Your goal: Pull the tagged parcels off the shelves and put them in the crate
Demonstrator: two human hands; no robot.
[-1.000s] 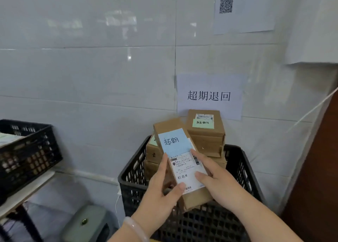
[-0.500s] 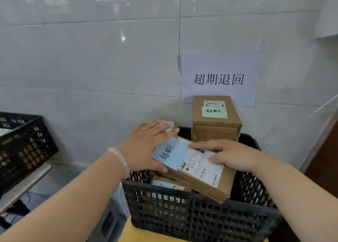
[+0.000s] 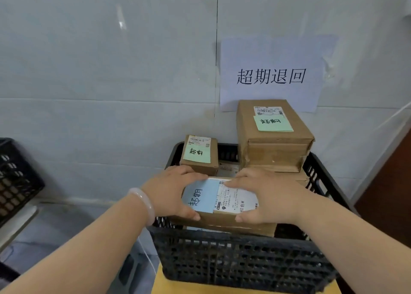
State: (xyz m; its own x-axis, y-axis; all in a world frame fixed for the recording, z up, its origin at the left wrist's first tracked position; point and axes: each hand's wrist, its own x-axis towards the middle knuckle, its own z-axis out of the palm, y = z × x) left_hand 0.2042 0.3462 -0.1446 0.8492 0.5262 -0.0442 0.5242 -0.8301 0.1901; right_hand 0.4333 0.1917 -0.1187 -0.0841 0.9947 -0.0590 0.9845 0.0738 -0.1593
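Note:
A brown parcel with a blue tag and a white shipping label lies flat on the pile at the front of the black plastic crate. My left hand grips its left end, thumb on the near edge and fingers over the far edge. My right hand grips its right end the same way. Behind it in the crate stand a small parcel with a green tag at the left and a large parcel with a green tag on top at the right.
A paper sign hangs on the white tiled wall behind the crate. A second black crate sits on a shelf at the left. The crate rests on a yellow surface. A brown door edge is at the right.
The blue-tagged parcel went from tilted upright in both hands to lying flat on the pile. My hands shifted from on top of it to gripping its two ends.

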